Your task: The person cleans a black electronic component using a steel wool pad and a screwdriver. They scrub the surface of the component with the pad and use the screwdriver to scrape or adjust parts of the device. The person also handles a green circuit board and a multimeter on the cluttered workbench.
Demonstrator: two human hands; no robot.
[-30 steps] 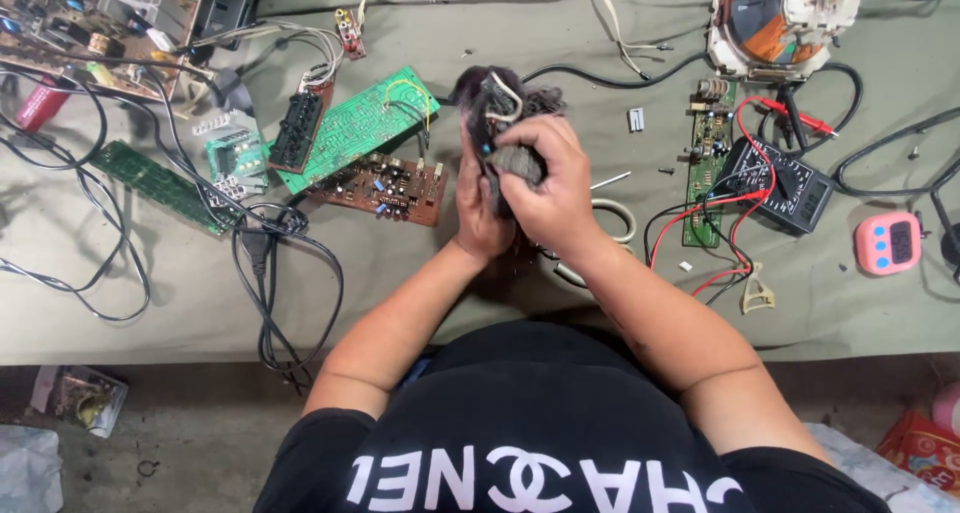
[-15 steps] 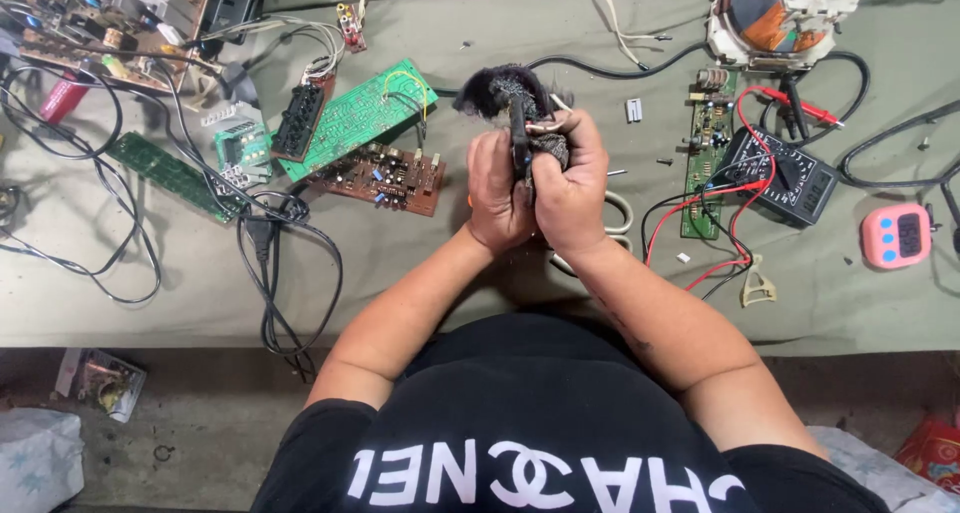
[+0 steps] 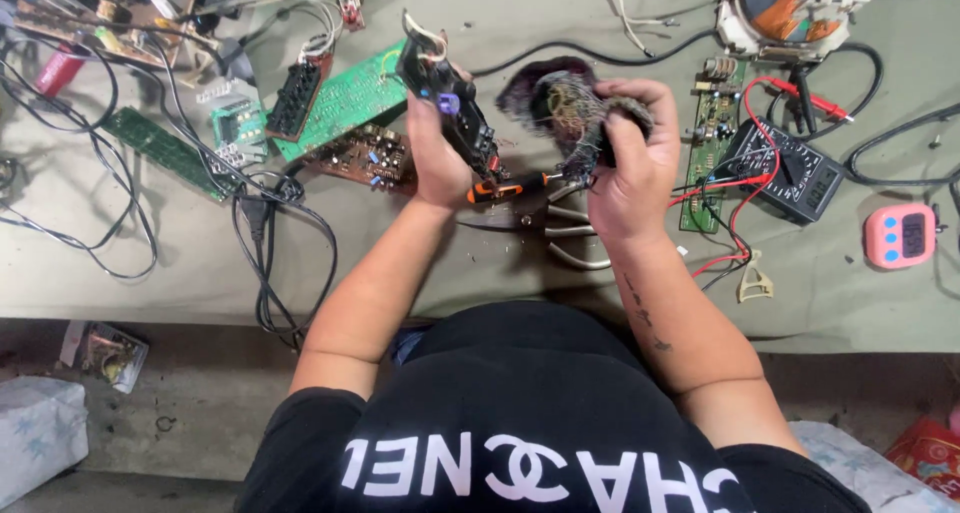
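Fingers (image 3: 440,123) of my left hand (image 3: 438,158) clamp black narrow circuit part (image 3: 450,108), mid-frame | right hand (image 3: 625,163) grips dark tangled wire coil (image 3: 560,103) | lifted off desk (image 3: 500,273) for viewing, I judge

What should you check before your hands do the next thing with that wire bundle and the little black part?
1. Left hand has a firm hold on the black component: ok.
2. Right hand grips the dark coil of wires: ok.
3. The two parts are apart: ok.
4. Orange-handled screwdriver is close by, between the hands: ok; which hand holds it: cannot tell.
5. Red multimeter leads are off the right wrist: cannot tell.
6. Coil wires undamaged: cannot tell.
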